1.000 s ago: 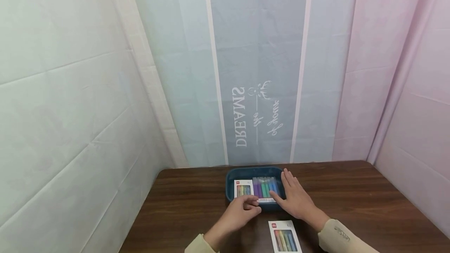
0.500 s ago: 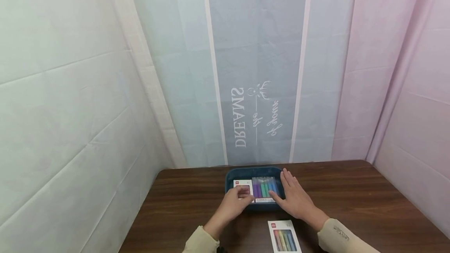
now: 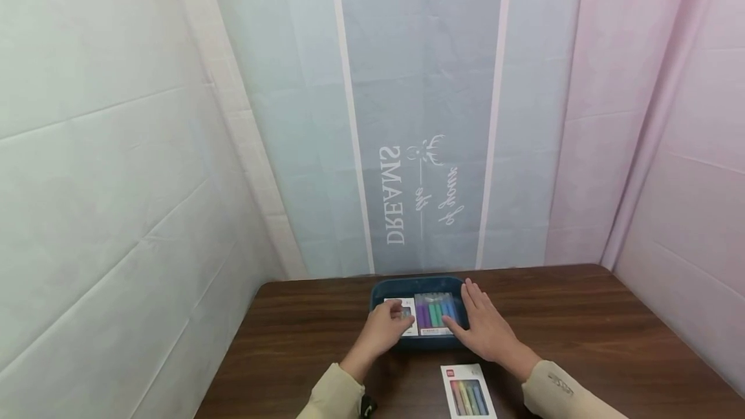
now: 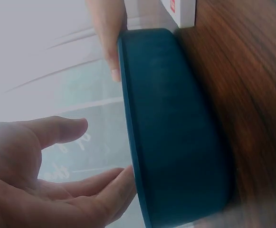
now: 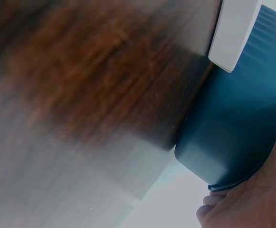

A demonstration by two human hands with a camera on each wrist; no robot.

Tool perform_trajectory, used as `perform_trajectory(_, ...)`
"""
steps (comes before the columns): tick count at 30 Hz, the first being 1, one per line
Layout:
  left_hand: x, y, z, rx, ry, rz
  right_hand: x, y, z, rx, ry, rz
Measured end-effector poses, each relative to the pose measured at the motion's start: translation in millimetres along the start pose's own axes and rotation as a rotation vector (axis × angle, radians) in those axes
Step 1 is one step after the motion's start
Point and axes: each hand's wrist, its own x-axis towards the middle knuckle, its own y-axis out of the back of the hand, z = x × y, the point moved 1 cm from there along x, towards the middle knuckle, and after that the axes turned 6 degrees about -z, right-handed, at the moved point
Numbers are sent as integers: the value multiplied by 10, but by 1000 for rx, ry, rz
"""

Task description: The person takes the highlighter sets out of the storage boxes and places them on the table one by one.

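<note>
A dark blue tray [image 3: 431, 343] holds a white windowed box of coloured sticks [image 3: 410, 328] on its left and a clear pack of purple, green and blue pens [image 3: 435, 310] beside it. My left hand [image 3: 379, 330] is over the left box and hides part of it. In the left wrist view its thumb and fingers are spread apart, fingertips just past the tray's rim [image 4: 130, 128]. My right hand [image 3: 487, 328] lies along the tray's right rim, fingers straight, thumb reaching over the pen pack. The right wrist view shows this hand [image 5: 252, 204] against the tray wall [image 5: 237, 114].
A second white windowed box of coloured sticks [image 3: 467, 393] lies on the brown wooden table [image 3: 302, 341], in front of the tray. A printed cloth backdrop [image 3: 419, 83] hangs behind the table, with pale cloth walls [image 3: 105, 180] at the sides.
My left hand has moved from the tray's front middle leftward and farther in, over the left box. My right hand has stayed at the right rim.
</note>
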Motion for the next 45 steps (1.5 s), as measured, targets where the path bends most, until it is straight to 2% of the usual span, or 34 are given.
perform_trajectory(9, 88, -41, -83, 163, -13, 75, -18, -31, 8, -13, 8, 9)
perform_trajectory(13, 144, -55, -139, 197, -6, 98, -26, -44, 14, -13, 8, 12)
perform_trajectory(23, 205, -79, -207, 225, 15, 108, -54, -79, 7, -17, 8, 21)
perform_trajectory(32, 247, -149, -249, 285, 86, 124, -79, -109, -6, -15, 1, 26)
perform_trajectory(36, 289, -159, -264, 282, 105, 126, -75, -98, -10, -12, 1, 24)
perform_trajectory(38, 347, -174, -339, 287, 103, 131, -73, -93, -12, -13, 1, 23)
perform_trajectory(43, 733, -342, -926, 400, 73, 149, -73, -72, -24, -12, -2, 23)
perform_trajectory(45, 863, -395, -1114, 429, 71, 140, -73, -64, -29, -13, -5, 23)
